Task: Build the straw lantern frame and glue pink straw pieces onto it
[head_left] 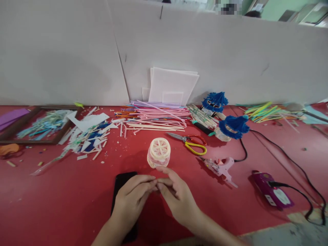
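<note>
My left hand [135, 194] and my right hand [176, 198] meet fingertip to fingertip over the near side of the red table. Both are closed in a pinch, and whatever lies between the fingertips is too small or hidden to make out. Just beyond them stands a small cream and pink round model [160, 152] with a spoked, wheel-like top. A black phone [124, 179] lies partly under my left hand. Scissors [188, 140] with red and yellow handles rest beyond my right hand, with a pink glue gun [220, 168] closer in.
Pink and purple strips [161, 114] lie in a pile at the back. Two blue-roofed models [233, 126] stand at the right. A purple power strip [273, 191] trails black cords. Paper scraps [89, 124] and a brown frame [57, 136] occupy the left.
</note>
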### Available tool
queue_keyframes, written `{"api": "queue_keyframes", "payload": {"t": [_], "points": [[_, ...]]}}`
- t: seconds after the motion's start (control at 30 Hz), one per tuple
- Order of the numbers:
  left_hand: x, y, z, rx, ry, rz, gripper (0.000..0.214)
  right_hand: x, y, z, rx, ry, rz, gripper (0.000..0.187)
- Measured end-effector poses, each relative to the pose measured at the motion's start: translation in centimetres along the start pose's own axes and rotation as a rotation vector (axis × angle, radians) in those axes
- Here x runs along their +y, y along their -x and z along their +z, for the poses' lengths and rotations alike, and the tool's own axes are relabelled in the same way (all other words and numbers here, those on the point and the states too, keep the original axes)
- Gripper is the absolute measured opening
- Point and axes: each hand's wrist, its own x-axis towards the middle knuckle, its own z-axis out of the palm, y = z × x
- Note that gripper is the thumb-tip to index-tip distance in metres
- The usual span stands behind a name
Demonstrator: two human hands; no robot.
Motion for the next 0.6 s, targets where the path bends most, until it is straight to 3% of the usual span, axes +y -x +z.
{"api": "queue_keyframes", "payload": {"t": [0.1,0.2,0.27,0.33,0.4,0.47,0.53,0.6], "points": [[-0.9,0.0,-0.3,-0.017,-0.067,0.098,0.025,-0.6,0.5,-0.4,-0.174,0.049,-0.039,0.038],[-2.4,0.2,-0.9,-0.044,-0.145,0.038,0.026,-1.4,0.6,-0.7,-0.249,0.172,-0.012,0.041],[-3.8,0.3,-1.9,0.018,-0.283,-0.133,0.021,-1.9,0.5,-1.5,-0.184,0.293,-0.004,0.027],[-5.3,0.2,-3.5,0.1,-0.391,-0.275,0.02,-2.5,0.4,-3.2,0.004,0.434,-0.058,0.016],[-6.5,0.1,-5.6,0.163,-0.481,-0.375,0.026,-2.9,0.3,-6.4,0.269,0.614,-0.172,0.023],[-7.3,0.0,-7.5,0.22,-0.554,-0.435,0.03,-3.0,0.5,-11.2,0.491,0.796,-0.24,0.021],[-7.6,-0.3,-9.0,0.311,-0.592,-0.481,0.03,-2.7,1.0,-16.7,0.551,0.973,-0.189,0.025],[-7.7,-0.6,-9.7,0.377,-0.534,-0.529,0.033,-2.0,1.6,-21.7,0.482,1.175,-0.13,0.031]]}}
